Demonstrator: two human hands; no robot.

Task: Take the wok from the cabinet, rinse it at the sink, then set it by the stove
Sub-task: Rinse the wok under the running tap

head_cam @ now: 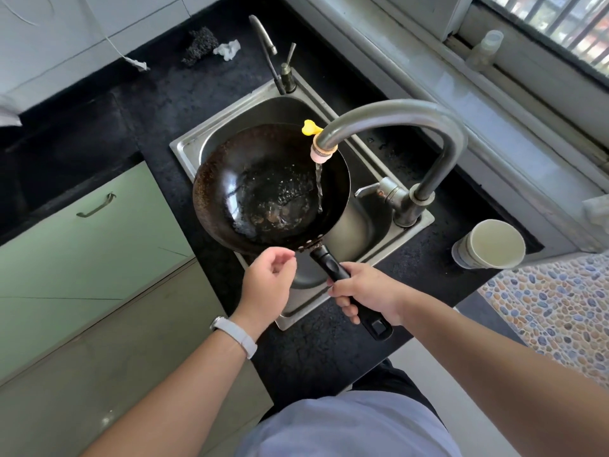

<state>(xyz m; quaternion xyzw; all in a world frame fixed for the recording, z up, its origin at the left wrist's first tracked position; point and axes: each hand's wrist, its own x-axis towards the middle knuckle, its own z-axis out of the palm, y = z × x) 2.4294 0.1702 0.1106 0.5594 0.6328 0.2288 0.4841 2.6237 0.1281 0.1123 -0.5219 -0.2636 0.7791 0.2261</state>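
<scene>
A dark, worn wok (230,179) hangs over the steel sink (184,145), held level under the tall curved faucet (412,127). A thin stream of water (319,189) falls from the spout into the wok, and water pools and bubbles at its bottom. My right hand (365,290) is wrapped around the wok's black handle (329,263). Just left of the handle's root, my left hand (268,282) hovers near the wok's rim with fingers loosely curled, holding nothing. A white band is on that wrist.
Black countertop (158,103) surrounds the sink. A paper cup (491,245) stands at the right of the sink. A second thin tap (267,44) and a soap pump stand behind the basin. A dark scrubber (199,44) and crumpled tissue lie at the back. Green cabinet doors (82,242) are at the left.
</scene>
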